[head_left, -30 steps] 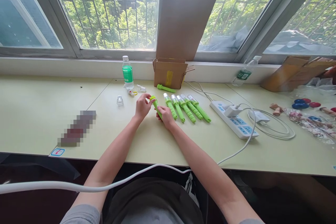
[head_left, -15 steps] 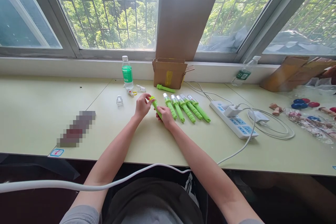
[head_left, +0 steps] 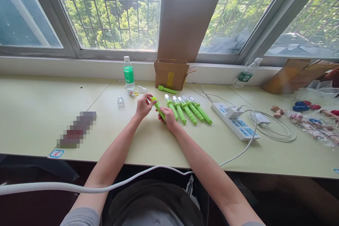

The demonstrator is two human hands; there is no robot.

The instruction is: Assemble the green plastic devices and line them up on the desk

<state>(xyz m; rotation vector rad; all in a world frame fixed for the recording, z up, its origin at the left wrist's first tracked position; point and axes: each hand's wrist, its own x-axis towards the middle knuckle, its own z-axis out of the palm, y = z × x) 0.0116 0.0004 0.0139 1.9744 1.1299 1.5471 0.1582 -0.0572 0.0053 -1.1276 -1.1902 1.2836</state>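
My right hand is wrapped round a bright green plastic stick, which slants up and left above the table. At the stick's upper end, the fingers of my left hand pinch its yellow-green collar. No clear tip shows on this stick. Just right of my right hand lies a row of several similar green sticks with clear tips. A small clear ribbed cap stands on the table to the left of my left hand. Beyond that hand lie a small white piece with a yellow ring and a clear-white part.
At the back stand a water bottle and a cardboard box, with another green stick before it. A power strip with cables lies right. Farther right are wooden pieces, coloured balls and plastic bags. A white cable crosses my lap.
My right hand has shifted slightly, and more of the green stick shows between the hands. My left fingers stay at its upper end. The other things have not moved.
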